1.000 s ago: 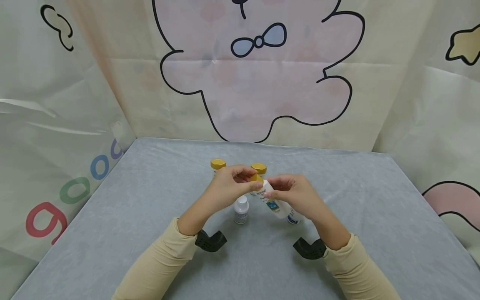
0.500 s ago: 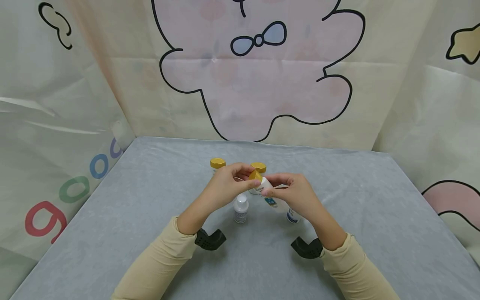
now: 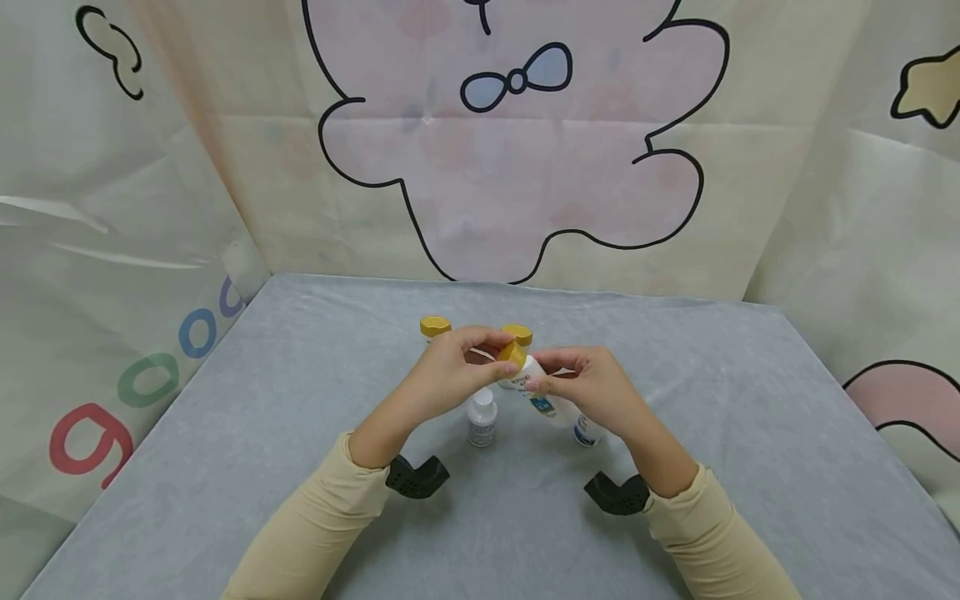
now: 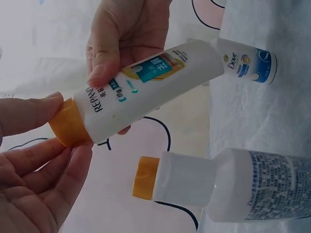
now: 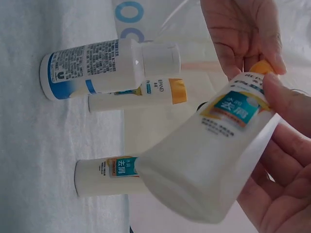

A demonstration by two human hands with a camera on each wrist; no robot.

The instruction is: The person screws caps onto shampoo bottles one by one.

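Note:
Above the table, both hands work on a white squeeze tube (image 4: 150, 92) with a gold cap (image 4: 70, 122); its label reads REPAND. The left hand (image 3: 448, 371) pinches the gold cap between thumb and fingers. Just behind the cap, the right hand (image 3: 600, 387) grips the tube's body. The tube tilts, cap end up toward the left, and its wide flat end points down to the right, as the right wrist view shows. Below the left hand stands a small white bottle (image 3: 482, 419). A Dove bottle (image 4: 248, 63) stands below the right hand, partly hidden by it in the head view.
Two more gold-capped tubes stand farther back, one at left (image 3: 435, 326) and one behind the hands (image 3: 517, 335). Grey cloth covers the table (image 3: 300, 350). Printed curtains (image 3: 247, 150) enclose its back and sides. Black wrist mounts (image 3: 417, 477) stick out from both sleeves.
The tube and both hands have risen slightly and the tube's tilt shifts a little. The left hand stays on the cap, the right on the body. The standing bottles have not moved.

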